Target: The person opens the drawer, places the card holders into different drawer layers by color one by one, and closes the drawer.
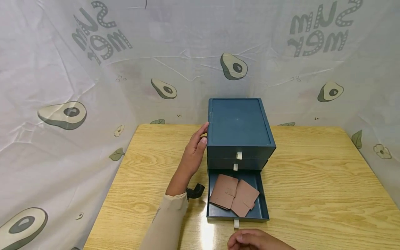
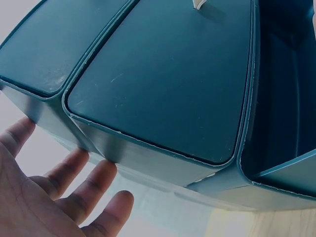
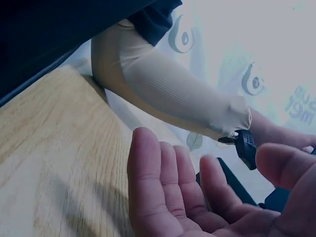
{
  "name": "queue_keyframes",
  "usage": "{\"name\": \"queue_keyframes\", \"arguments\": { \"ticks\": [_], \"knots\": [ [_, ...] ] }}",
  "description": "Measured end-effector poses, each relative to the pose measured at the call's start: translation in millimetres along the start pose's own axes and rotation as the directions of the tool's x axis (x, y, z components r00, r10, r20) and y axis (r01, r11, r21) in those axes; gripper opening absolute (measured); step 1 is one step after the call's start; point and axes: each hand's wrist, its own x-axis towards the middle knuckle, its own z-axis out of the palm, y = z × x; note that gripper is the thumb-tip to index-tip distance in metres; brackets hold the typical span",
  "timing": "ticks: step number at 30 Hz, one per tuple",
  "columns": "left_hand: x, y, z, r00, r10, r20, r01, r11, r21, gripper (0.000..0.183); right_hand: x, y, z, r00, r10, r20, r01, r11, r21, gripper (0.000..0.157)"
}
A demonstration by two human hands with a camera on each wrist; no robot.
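Note:
A dark blue drawer unit [image 1: 239, 121] stands on the table, its bottom drawer [image 1: 264, 205] pulled out toward me. Inside that drawer lie two brownish-pink wallet-like cases with strap closures, the left case [image 1: 223, 191] partly over the right case [image 1: 245, 199]. My left hand [image 1: 193, 154] rests its fingertips against the unit's left side. In the left wrist view its fingers [image 2: 94, 185] are spread along the wall. Just in front of the drawer's white pull tab [image 1: 236, 224] is my right hand [image 1: 254, 240], fingers loosely bent and holding nothing.
The upper two drawers are closed, each with a white tab [image 1: 239, 155] in front. The wooden table [image 1: 150, 156] extends to both sides. Behind it hangs a pale curtain [image 1: 193, 45] printed with avocados. A black wrist device [image 1: 196, 191] sits by my left sleeve.

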Motion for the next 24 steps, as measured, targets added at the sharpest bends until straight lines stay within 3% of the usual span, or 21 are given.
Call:
{"name": "queue_keyframes", "arguments": {
  "ticks": [6, 15, 24],
  "knots": [
    [-1.8, -0.5, -1.7, 1.000, 0.001, 0.003, -0.001, 1.000, 0.000, 0.054, 3, 7, -0.6, 0.999, 0.039, -0.032, -0.033, 0.986, 0.163, 0.037],
    [-4.0, -0.8, -3.5, 1.000, -0.004, 0.009, 0.004, 1.000, 0.013, 0.054, 10, 18, 1.4, 0.991, 0.107, -0.082, -0.084, 0.966, 0.243, 0.040],
    [-6.4, -0.6, -6.4, 1.000, 0.003, 0.022, -0.003, 1.000, 0.002, 0.054, 15, 28, -0.9, 0.994, 0.090, -0.059, -0.065, 0.941, 0.333, 0.039]
  ]
}}
